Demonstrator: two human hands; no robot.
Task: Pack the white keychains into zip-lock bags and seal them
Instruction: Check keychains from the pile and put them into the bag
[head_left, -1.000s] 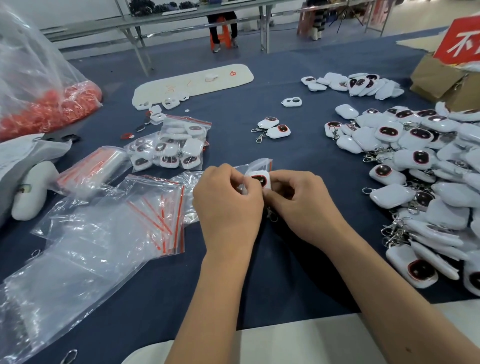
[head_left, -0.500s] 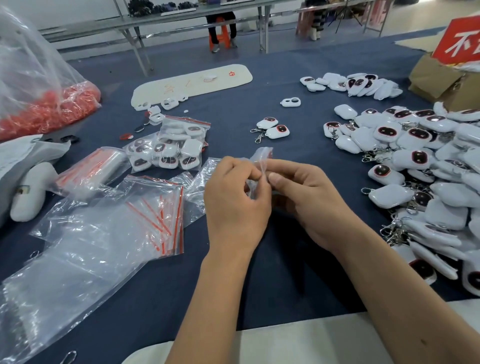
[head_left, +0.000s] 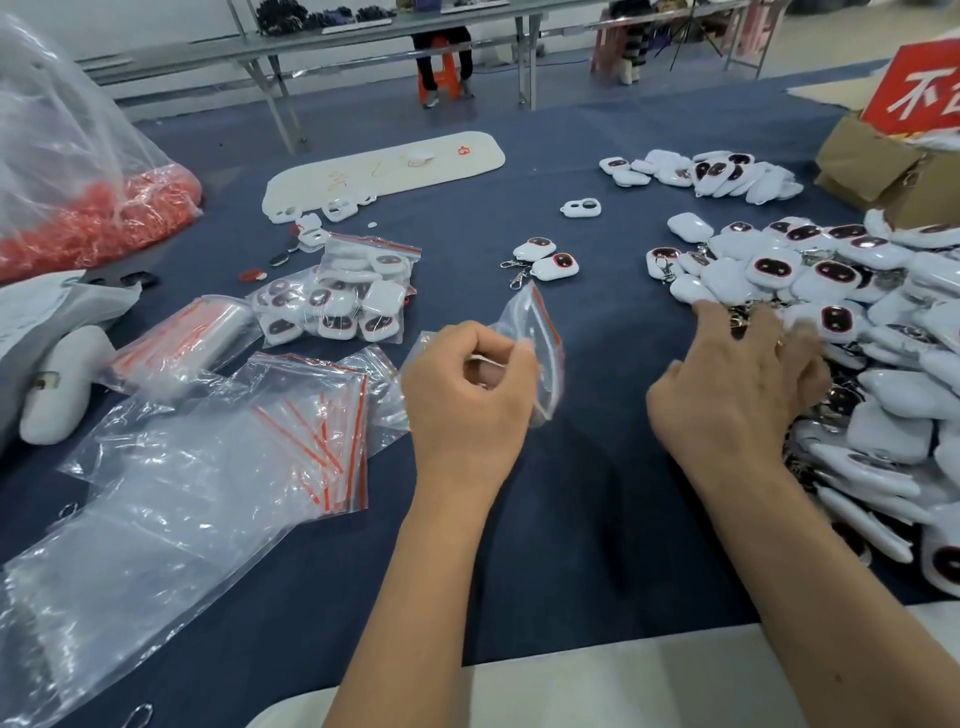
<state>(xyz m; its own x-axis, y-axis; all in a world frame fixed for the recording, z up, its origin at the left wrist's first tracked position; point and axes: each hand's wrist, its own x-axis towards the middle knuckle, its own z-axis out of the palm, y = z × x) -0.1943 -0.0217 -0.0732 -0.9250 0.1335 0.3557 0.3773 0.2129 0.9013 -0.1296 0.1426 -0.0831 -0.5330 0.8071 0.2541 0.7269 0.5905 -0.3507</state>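
Head view: at a blue-covered worktop (head_left: 597, 493), a person's left hand (head_left: 467, 400) curls its grip round one small zip-lock bag (head_left: 540, 338), held up off the cloth with its red seal strip tilted; what lies inside cannot be told through the blur. The right hand (head_left: 737, 395) lies with fingers spread and relaxed on the edge of the large heap of white keychains (head_left: 857, 322) at the right, too many to count, gripping nothing that shows. Two loose keychains (head_left: 545, 260) lie side by side at mid-worktop, a second smaller pile (head_left: 711, 174) sits farther back, and one filled bag of keychains (head_left: 337, 301) rests left of centre. A sheaf of empty zip-lock bags (head_left: 291, 441) spreads beside the left hand, near a big clear sack of red pieces (head_left: 93, 223). Half a second ago both hands met on the bag at centre, pinching its top together; now the right hand has left it and reached across to the heap, while the left alone keeps the bag.
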